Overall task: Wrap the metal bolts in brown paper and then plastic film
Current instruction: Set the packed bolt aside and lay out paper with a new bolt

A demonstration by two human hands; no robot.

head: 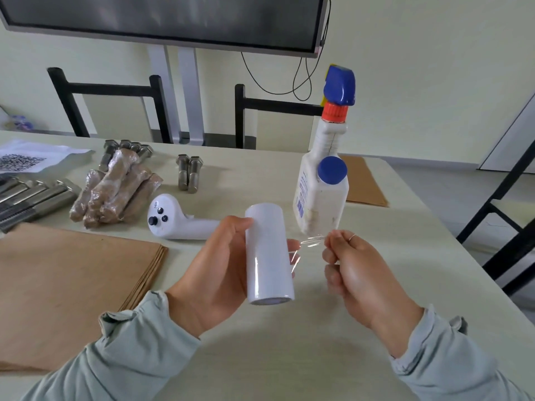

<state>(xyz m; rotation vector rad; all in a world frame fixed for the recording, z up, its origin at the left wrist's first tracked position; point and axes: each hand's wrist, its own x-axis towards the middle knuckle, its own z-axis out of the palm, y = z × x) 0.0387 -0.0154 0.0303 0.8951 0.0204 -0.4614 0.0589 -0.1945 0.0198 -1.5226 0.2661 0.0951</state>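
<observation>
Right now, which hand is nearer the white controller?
Left. The left hand, holding the film roll, sits just in front of the controller; the right hand is farther right, pinching film.

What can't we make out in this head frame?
- Left hand: fingers hidden behind the film roll; only tips show.
- Film edge pinched by the right hand: transparent, extent unclear.
- Wrapped bundles: contents covered by brown paper and film.
- Bare bolts at far left: cut off by the frame edge, so no count.
- Spray bottle label: too small to read.
- Printed sheet: cut off, blurred.
</observation>
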